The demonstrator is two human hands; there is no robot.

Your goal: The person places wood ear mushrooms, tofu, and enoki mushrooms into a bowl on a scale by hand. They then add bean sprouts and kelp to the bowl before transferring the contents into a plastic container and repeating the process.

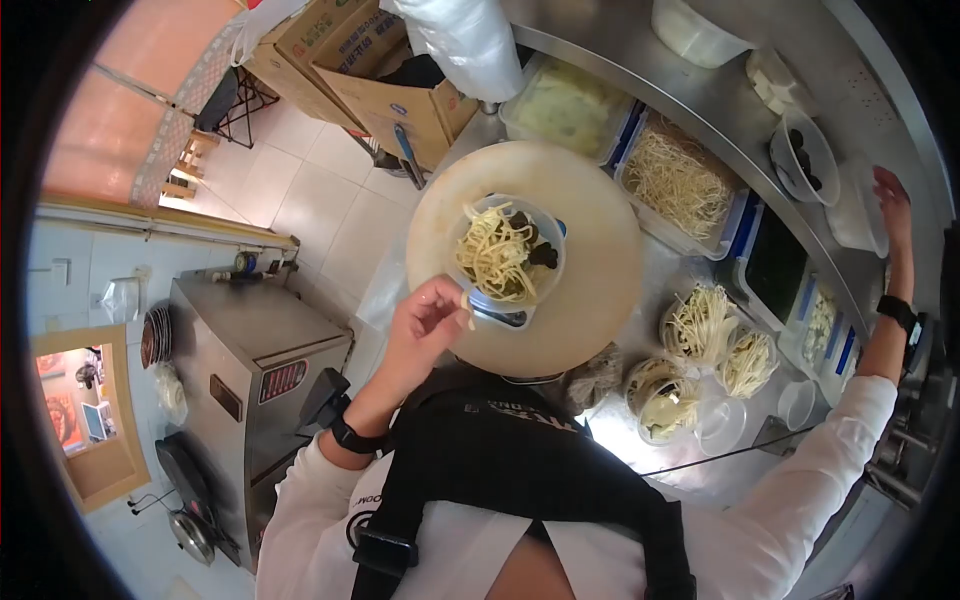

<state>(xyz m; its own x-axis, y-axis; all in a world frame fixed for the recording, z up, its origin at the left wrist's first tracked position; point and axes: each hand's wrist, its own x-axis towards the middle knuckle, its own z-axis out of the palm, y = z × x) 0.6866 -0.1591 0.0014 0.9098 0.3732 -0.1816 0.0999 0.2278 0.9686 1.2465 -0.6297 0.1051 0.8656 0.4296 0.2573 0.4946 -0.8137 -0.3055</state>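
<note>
A clear round bowl [508, 250] holds pale noodle-like strips and dark pieces; it rests on a small scale [505, 316] on a round wooden board [590, 270]. At the bowl's lower left is my left hand [432, 318], its thumb and fingers pinched on a thin pale strip [468, 308]. Far to the right, my right hand [892, 205] reaches over the steel shelf, beside a white container [857, 208]; the fingers are only partly visible. Near that container stands a white bowl [803, 160] with dark pieces in it.
Tubs of food, one with bean sprouts [680, 185], line the shelf's edge. Several filled clear bowls [697, 325] stand right of the board. Cardboard boxes [350, 70] and a plastic-wrapped stack [465, 45] are at the top. A steel cabinet [250, 320] stands left.
</note>
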